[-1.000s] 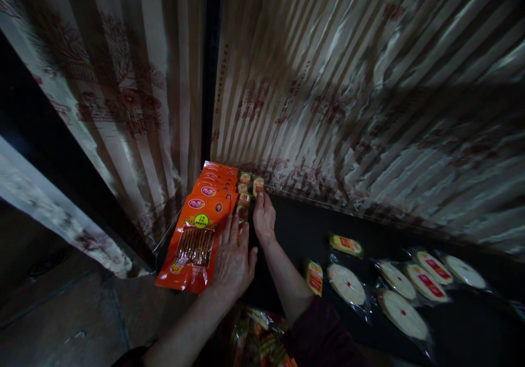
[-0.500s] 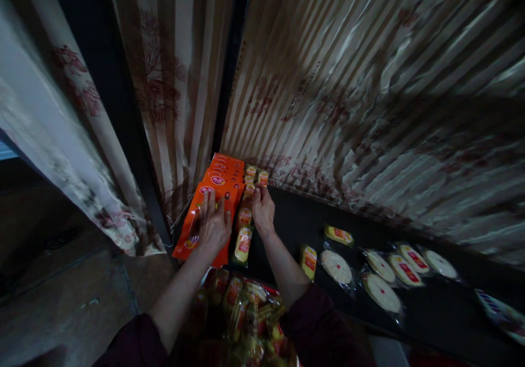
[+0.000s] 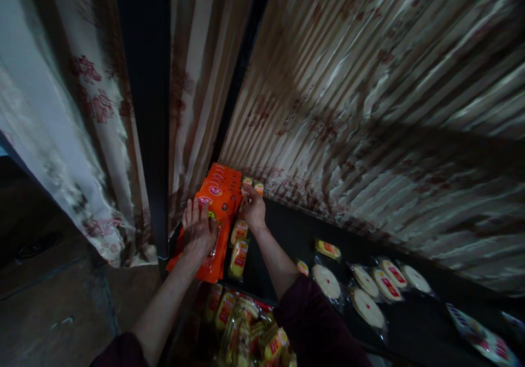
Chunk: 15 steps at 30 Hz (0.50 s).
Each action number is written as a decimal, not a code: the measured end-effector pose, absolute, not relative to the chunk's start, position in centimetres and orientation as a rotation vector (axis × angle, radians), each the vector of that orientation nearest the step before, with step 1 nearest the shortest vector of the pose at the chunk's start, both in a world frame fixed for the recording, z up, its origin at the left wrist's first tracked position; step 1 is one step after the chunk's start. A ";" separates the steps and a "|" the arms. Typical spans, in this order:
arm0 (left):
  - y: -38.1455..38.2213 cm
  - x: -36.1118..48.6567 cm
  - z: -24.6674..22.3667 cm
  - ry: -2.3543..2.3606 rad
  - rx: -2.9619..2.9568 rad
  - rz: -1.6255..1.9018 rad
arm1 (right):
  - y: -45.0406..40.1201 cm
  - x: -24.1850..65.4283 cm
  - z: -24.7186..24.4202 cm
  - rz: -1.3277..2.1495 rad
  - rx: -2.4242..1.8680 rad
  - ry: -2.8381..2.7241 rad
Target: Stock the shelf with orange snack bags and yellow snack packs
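Note:
My left hand (image 3: 199, 231) lies flat with fingers apart on a fanned stack of orange snack packets (image 3: 219, 197) at the corner of the dark table. Beside the stack runs a row of small wrapped yellow cakes (image 3: 238, 258). My right hand (image 3: 253, 208) is closed at the far part of this row, its fingertips on a small wrapped cake that they mostly hide. One more wrapped cake (image 3: 258, 188) lies just beyond my fingers.
On the dark table (image 3: 283, 225) to the right lie several clear-wrapped round white flatbreads (image 3: 327, 281) and a yellow packet (image 3: 328, 249). Below the edge is a container of wrapped cakes (image 3: 246, 323). A patterned curtain (image 3: 348, 110) and a dark post (image 3: 150, 110) stand close behind.
My left hand has slid left and nearer across the orange packets. My right hand has shifted left onto the row of cakes. The camera view has turned slightly.

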<state>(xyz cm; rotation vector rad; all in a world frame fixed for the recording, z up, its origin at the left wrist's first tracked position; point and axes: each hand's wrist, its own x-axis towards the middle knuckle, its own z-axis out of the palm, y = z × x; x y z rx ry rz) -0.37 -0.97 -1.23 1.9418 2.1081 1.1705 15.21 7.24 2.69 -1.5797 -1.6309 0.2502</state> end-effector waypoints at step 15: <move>0.7 0.0 -1.7 2.219 2.096 1.022 | 14.9 13.8 2.2 -0.027 -1.792 -2.149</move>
